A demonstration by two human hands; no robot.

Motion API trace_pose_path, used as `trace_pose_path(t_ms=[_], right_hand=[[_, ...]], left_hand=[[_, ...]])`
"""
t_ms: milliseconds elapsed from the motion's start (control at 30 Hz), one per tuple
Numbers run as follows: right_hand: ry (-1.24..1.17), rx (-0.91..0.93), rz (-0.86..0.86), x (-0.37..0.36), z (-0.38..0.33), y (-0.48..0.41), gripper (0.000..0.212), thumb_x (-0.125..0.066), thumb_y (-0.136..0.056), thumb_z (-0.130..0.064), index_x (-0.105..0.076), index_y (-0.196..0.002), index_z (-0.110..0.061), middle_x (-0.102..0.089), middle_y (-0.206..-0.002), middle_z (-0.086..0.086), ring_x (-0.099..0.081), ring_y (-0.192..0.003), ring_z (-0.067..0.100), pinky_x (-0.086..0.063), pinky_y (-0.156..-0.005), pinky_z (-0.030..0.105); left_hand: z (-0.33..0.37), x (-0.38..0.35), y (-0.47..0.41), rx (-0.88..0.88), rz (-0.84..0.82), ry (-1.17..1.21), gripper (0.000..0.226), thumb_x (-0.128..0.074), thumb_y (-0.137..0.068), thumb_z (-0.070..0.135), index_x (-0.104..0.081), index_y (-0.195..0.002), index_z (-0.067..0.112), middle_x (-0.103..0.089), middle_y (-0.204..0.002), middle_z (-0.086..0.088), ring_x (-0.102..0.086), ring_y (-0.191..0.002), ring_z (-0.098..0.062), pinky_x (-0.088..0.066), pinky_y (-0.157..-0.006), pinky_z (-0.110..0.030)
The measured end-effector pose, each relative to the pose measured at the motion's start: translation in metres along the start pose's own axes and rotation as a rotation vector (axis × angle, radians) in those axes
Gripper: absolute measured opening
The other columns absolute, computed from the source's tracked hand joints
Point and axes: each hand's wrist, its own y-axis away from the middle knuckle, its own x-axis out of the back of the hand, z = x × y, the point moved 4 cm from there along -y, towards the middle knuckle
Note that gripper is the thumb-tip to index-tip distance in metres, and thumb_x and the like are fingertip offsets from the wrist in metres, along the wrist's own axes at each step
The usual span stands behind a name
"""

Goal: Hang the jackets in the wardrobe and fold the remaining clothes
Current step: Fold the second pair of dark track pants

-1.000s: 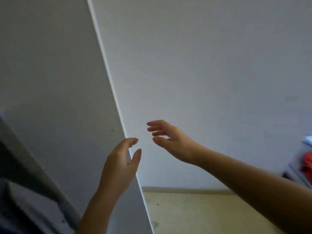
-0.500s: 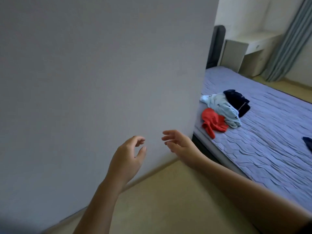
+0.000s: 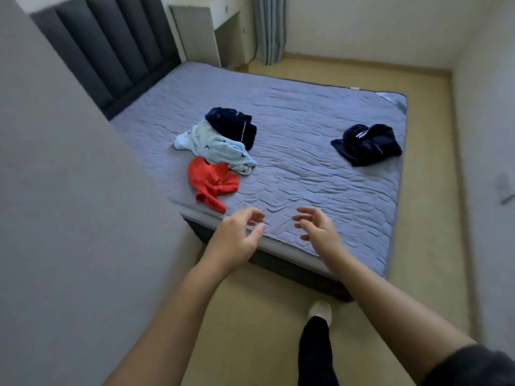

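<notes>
- I am looking down at a bed (image 3: 306, 176) with a quilted grey-lilac cover.
- A red garment (image 3: 213, 181), a pale blue garment (image 3: 220, 147) and a navy garment (image 3: 231, 125) are lying heaped together at 10 o'clock.
- A second navy garment (image 3: 367, 144) is lying alone at 2 o'clock.
- My left hand (image 3: 234, 240) and right hand (image 3: 320, 231) are hovering over the bed's near edge, fingers loosely curled, holding nothing.

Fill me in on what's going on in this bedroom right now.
A person stands at the corner of the bed with both arms stretched forward. The left hand and right hand hold nothing, fingers loosely curled, near its edge. Four crumpled garments lie on the bed, none folded: a red garment, a light blue garment and a navy garment heaped together on the left, and a second navy garment apart on the right. Neither hand touches any of them.
</notes>
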Motion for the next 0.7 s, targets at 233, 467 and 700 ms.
trace_pose_path(t_ms=[233,467,700], right_hand=[[0.110,-0.182,0.125,0.125,0.065,-0.191,0.022,-0.045,-0.095,-0.003,-0.055,-0.112,-0.013,-0.062,-0.112,0.011,-0.056,-0.092,0.015,-0.043,-0.069,0.021],[0.570,-0.372,0.054,0.191,0.245,-0.360,0.035,-0.048,-0.094,-0.011,-0.050,-0.129,-0.009,-0.053,-0.129,0.012,-0.051,-0.113,0.022,-0.040,-0.094,0.028],[1.038,-0.677,-0.205,0.203,0.425,-0.487,0.113,-0.071,-0.077,-0.051,0.019,-0.144,-0.044,0.034,-0.152,0.002,0.020,-0.142,0.040,-0.021,-0.100,0.073]], left_hand=[[0.003,-0.144,-0.200,0.171,-0.228,0.090,0.013,-0.059,-0.090,0.012,-0.065,-0.100,0.013,-0.069,-0.097,0.002,-0.062,-0.091,-0.011,-0.044,-0.079,-0.016],[-0.121,-0.322,-0.380,0.293,-0.344,-0.023,0.022,-0.054,-0.091,0.015,-0.060,-0.111,0.013,-0.064,-0.108,-0.002,-0.058,-0.102,-0.017,-0.039,-0.081,-0.018],[-0.260,-0.482,-0.474,0.156,-0.713,-0.576,0.076,-0.059,-0.087,0.039,-0.018,-0.149,0.022,-0.012,-0.157,-0.006,-0.014,-0.144,-0.025,-0.030,-0.111,-0.044]])
